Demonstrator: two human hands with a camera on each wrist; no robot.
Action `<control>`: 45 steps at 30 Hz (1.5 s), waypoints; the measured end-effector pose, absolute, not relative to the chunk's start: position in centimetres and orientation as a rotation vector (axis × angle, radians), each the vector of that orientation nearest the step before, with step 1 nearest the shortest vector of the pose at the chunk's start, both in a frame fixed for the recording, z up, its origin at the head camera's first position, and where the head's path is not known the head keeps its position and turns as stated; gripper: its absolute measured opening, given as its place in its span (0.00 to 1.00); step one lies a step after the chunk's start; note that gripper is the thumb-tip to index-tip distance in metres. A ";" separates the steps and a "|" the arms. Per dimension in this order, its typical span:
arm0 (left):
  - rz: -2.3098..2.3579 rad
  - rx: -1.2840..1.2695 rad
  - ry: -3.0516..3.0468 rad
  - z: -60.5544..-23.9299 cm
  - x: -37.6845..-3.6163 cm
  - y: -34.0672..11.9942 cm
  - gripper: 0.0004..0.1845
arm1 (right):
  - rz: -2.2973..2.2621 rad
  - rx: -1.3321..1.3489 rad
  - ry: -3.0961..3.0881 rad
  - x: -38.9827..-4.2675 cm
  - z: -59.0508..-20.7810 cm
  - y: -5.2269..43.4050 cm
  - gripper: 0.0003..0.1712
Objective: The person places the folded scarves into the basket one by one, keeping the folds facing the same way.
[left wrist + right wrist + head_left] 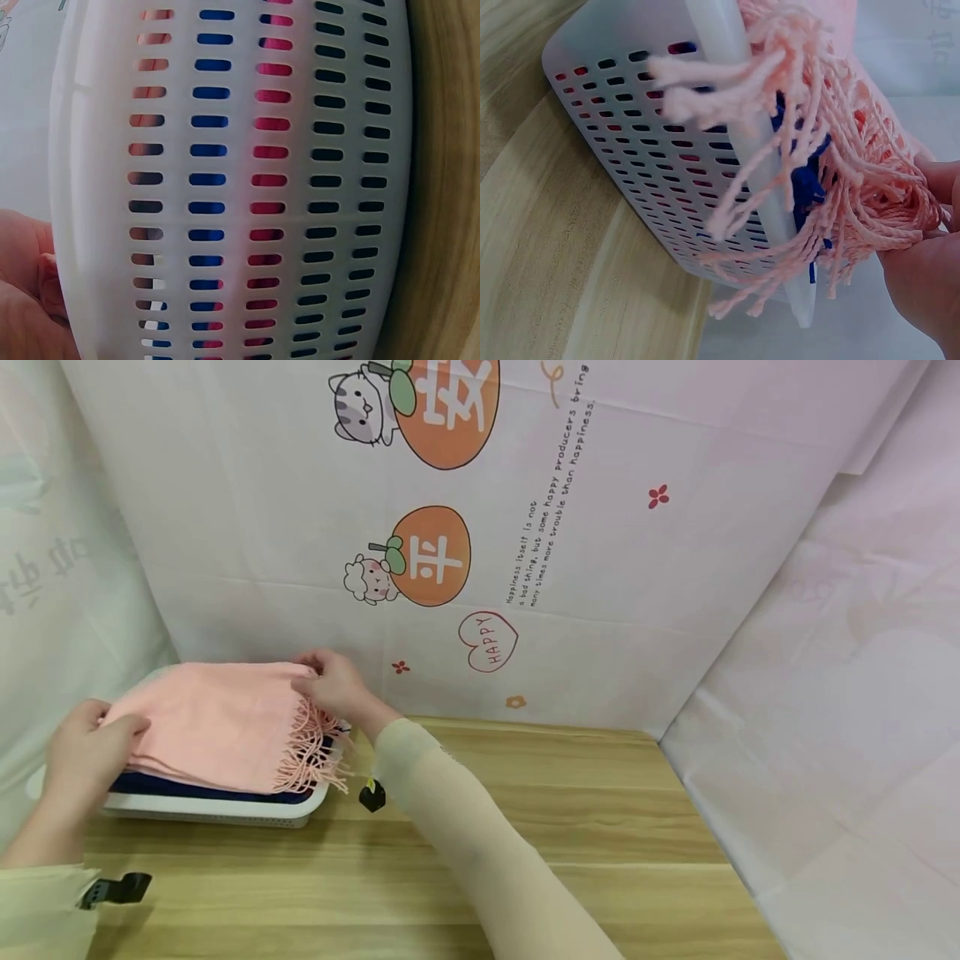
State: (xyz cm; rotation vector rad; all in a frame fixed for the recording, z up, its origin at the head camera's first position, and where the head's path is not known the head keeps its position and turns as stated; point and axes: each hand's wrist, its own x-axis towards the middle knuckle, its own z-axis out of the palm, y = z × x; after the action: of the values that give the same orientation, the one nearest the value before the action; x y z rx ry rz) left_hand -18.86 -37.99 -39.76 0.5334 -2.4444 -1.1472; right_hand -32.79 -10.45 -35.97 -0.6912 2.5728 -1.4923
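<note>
A folded pink scarf [217, 718] with a twisted fringe [870, 195] lies over the top of a white perforated basket [217, 808]. My left hand [90, 747] grips the scarf's left end, thumb on top. At the far right corner, beside the fringe, my right hand [337, 685] pinches the scarf between thumb and fingers. Strands hang over the basket's rim [757, 172] in the right wrist view. Dark blue fabric [187, 787] shows beneath the scarf. Through the slots of the basket wall [97, 180], blue, bright pink and dark colours appear in the left wrist view.
The basket stands on a wood-grain table [570, 810] at the left, close to a printed cloth backdrop [600, 668]. More pale cloth [847, 693] hangs on the right side. A black device [123, 887] is fixed at my left sleeve, another black piece [372, 795] near my right wrist.
</note>
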 end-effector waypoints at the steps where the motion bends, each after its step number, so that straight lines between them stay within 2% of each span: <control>1: -1.146 0.531 -2.457 -39.8 -18.8 -38.1 0.21 | -1.490 -0.692 2.577 -32.8 -36.0 -10.5 0.16; 14: -1.075 0.470 -2.560 -40.8 -19.5 -38.7 0.26 | -1.480 -0.714 2.594 -33.4 -36.9 -10.5 0.16; 27: -1.099 0.394 -2.616 -40.0 -19.4 -39.2 0.28 | -1.547 -0.593 2.704 -32.9 -36.6 -11.9 0.10; 33: -1.071 0.350 -2.703 -40.3 -19.8 -39.8 0.31 | -1.408 -0.606 2.712 -32.5 -37.0 -11.8 0.12; 37: -0.987 0.360 -2.767 -40.1 -19.9 -39.8 0.34 | -1.203 -0.693 2.789 -32.2 -37.1 -11.6 0.19; 45: -0.636 0.332 -2.845 -39.1 -20.0 -38.0 0.37 | -0.389 -0.986 2.990 -30.4 -37.3 -12.3 0.46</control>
State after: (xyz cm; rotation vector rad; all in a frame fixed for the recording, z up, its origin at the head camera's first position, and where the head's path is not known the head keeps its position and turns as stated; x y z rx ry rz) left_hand -19.98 -38.00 -39.12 0.3316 -2.8448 -0.6361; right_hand -30.40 -12.35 -37.35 -0.9860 2.9897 -0.3887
